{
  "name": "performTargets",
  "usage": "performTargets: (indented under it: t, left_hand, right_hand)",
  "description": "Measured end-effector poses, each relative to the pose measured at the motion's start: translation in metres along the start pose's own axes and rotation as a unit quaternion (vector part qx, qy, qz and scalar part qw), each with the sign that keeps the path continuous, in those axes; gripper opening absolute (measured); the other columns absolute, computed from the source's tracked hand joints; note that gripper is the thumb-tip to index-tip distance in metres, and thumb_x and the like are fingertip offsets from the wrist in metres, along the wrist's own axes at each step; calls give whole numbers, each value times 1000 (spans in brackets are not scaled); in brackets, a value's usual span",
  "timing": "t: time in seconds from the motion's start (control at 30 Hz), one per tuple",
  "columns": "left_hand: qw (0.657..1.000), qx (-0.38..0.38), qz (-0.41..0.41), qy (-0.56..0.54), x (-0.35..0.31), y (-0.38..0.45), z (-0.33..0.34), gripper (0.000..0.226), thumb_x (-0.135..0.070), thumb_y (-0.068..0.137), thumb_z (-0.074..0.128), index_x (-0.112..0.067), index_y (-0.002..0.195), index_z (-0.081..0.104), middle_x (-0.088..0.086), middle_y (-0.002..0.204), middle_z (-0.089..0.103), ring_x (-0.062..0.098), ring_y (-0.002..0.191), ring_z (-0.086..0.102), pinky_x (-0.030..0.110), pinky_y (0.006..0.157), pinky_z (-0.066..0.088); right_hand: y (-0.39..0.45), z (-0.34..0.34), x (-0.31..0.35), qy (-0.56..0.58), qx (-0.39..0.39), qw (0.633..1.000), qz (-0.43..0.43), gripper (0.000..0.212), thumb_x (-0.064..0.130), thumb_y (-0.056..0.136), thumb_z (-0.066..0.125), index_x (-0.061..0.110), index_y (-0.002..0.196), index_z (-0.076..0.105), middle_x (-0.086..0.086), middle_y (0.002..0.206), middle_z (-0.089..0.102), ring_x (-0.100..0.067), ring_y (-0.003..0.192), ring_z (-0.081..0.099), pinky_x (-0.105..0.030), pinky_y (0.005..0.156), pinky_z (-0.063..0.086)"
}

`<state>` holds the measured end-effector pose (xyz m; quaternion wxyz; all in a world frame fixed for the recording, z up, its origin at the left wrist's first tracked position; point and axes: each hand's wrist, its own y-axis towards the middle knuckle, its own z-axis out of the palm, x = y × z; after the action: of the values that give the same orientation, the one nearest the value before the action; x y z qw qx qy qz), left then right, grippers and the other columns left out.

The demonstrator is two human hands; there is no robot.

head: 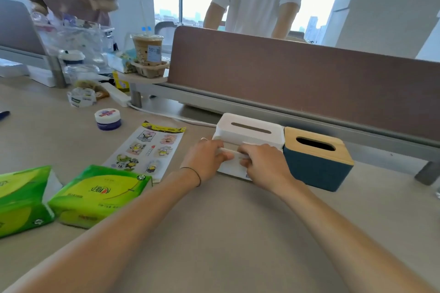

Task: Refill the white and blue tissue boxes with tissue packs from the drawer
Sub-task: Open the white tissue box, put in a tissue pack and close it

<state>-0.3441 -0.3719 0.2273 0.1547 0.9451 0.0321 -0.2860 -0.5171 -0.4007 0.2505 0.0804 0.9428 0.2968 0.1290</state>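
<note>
White plastic, the white tissue box sits on the desk against the base of the brown partition, touching the blue tissue box with its wooden lid on its right; both arms reach forward, nearly straight; the left hand and right hand meet at the white box's near side, fingers curled over the lid's front edge, gripping it; two green tissue packs lie side by side well to the left; a sticker sheet lies between packs and boxes.
</note>
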Motion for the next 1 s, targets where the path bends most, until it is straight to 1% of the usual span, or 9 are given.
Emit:
performTargets:
  t: [0.07,0.17,0.27,0.43,0.57,0.63,0.77,0.87,1.0]
  left_hand:
    - [1000,-7,4,10,-4,-15,-6,27,-43,93,62,-23,79,51,5,93,54,25,85,52,31,68,33]
    - [1000,-23,6,10,-7,-45,-14,29,-45,93,60,-16,88,58,3,93,54,22,86,50,30,68,34]
    - [999,-39,6,19,-12,-78,-22,33,-47,93,60,-16,84,56,1,91,52,22,86,51,32,67,34]
    - [998,-56,6,7,-16,-124,-30,31,-45,92,62,-14,85,61,-2,88,52,21,83,51,31,63,31]
    - [998,-68,5,12,-15,-143,-26,31,-45,91,63,-16,81,57,-7,83,45,21,84,49,32,64,32]
    - [998,-64,-4,11,-15,-147,-23,32,-48,90,64,-19,79,56,-10,81,42,19,82,47,31,63,31]
    - [995,-90,-16,-26,-13,-152,-17,33,-48,86,68,-18,79,56,-10,79,47,16,76,48,28,58,32]
    - [994,-103,-12,-41,-10,-158,-16,33,-44,86,71,-21,81,49,-12,71,45,14,70,46,28,56,31]
    - [996,-83,-28,12,-10,-153,-23,35,-50,83,72,-22,83,51,-12,69,47,18,74,50,31,62,34]
  right_hand:
    - [-12,-6,7,7,-5,1000,-4,20,12,88,57,32,86,54,0,88,69,-24,82,63,-38,72,54]
    - [-36,-12,20,5,-18,1000,-18,13,16,90,59,28,93,64,-1,91,70,-25,86,62,-39,76,54]
    - [-61,-18,33,13,-19,999,-38,11,20,92,60,27,98,67,-1,92,71,-24,88,62,-38,75,52]
    - [-97,-24,52,17,-3,999,-52,11,20,89,60,26,95,67,1,85,69,-27,85,60,-36,67,44]
    - [-113,-25,58,21,12,998,-50,10,15,89,61,23,87,66,8,74,59,-22,78,57,-32,57,33]
    - [-116,-25,58,26,35,998,-44,11,16,90,60,22,87,68,4,78,64,-21,78,57,-30,56,37]
    - [-111,-30,57,48,89,994,-34,17,22,97,55,23,94,72,1,84,66,-20,81,60,-33,65,47]
    - [-109,-32,62,23,73,997,-25,17,15,92,59,19,87,75,-2,81,67,-23,78,61,-37,68,53]
    - [-108,-31,66,-17,45,998,-28,15,10,83,62,14,84,76,-5,79,71,-26,77,63,-40,70,56]
